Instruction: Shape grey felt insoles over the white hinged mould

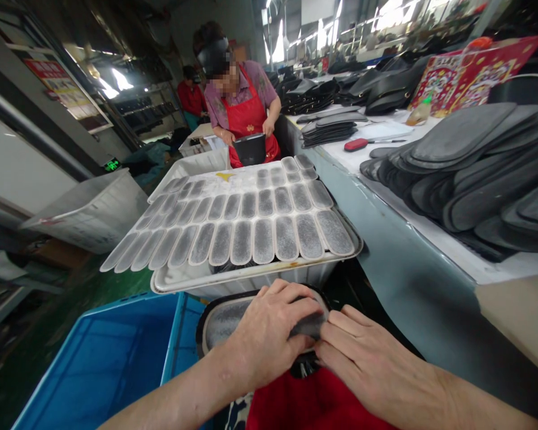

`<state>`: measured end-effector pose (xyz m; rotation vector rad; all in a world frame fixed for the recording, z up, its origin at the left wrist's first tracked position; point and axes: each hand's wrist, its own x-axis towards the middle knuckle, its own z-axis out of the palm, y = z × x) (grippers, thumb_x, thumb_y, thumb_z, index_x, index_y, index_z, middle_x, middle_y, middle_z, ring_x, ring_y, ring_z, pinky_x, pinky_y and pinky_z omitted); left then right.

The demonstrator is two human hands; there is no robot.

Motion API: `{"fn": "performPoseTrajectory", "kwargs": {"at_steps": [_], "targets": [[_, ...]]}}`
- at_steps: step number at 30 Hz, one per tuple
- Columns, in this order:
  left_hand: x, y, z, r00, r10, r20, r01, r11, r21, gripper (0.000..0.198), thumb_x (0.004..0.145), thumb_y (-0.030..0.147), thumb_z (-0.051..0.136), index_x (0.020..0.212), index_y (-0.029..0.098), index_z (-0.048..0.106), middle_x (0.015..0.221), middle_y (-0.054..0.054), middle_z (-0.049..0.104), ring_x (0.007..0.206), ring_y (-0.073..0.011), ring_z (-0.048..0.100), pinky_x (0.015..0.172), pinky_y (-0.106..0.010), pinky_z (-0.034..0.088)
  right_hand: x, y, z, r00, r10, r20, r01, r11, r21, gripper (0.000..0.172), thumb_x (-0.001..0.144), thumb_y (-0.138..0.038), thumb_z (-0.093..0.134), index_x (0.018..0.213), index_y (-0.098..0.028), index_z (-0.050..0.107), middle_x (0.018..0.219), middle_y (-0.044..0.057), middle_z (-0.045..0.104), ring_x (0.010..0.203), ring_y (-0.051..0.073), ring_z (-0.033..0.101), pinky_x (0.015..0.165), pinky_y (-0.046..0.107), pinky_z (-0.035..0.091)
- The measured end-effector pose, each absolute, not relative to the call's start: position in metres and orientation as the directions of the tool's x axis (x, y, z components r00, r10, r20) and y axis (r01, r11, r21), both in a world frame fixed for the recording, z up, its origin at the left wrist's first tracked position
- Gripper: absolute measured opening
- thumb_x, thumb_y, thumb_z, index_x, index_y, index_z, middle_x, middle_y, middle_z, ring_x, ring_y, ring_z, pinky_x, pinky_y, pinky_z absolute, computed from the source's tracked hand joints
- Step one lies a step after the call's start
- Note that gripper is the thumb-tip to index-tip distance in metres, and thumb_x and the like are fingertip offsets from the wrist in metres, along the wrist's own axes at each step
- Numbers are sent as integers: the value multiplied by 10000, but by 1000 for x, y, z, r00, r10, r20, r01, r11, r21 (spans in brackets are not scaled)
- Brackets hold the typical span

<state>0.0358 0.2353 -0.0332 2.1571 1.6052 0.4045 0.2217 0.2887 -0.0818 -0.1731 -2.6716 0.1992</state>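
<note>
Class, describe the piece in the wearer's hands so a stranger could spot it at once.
Find the white bin topped with rows of grey pieces, and look just below its near rim, right of the blue crate. There, the left hand and right hand hold one rounded grey piece. Its black border sets it apart; the row pieces have pale edges.

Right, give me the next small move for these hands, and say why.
I'd probably shift the left hand toward the left end of the dark-rimmed oval piece and press its edge there, with the right hand staying put: both hands crowd the right end, while the left end lies uncovered.
</note>
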Motion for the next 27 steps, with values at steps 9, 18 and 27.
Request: {"fn": "performPoseTrajectory", "kwargs": {"at_steps": [9, 18, 27], "targets": [[37, 230, -33, 306, 952, 1, 838, -269, 475, 374, 807, 112, 649, 1123, 299, 579, 1286, 86, 572, 1115, -183, 487, 976, -370, 392, 234, 297, -75, -708, 703, 67, 403, 480, -779, 102, 975, -262, 445, 882, -220, 445, 721, -37, 523, 625, 133, 498, 576, 251, 391], [37, 233, -30, 291, 957, -9, 796, -237, 557, 471, 727, 46, 621, 1117, 308, 591, 1268, 70, 582, 1140, -187, 473, 1024, -394, 367, 231, 315, -73, -764, 616, -190, 520, 414, -747, 345, 1004, -454, 300, 813, -216, 461, 751, 6, 552, 699, 178, 543, 650, 303, 347], [42, 228, -31, 310, 950, -23, 845, -264, 465, 490, 772, 59, 538, 1195, 306, 541, 1322, 30, 525, 1136, -250, 428, 1020, -492, 387, 226, 316, -66, -751, 634, -186, 543, 434, -719, 306, 983, -333, 316, 755, -211, 479, 703, 28, 589, 637, 181, 560, 620, 311, 314]]}}
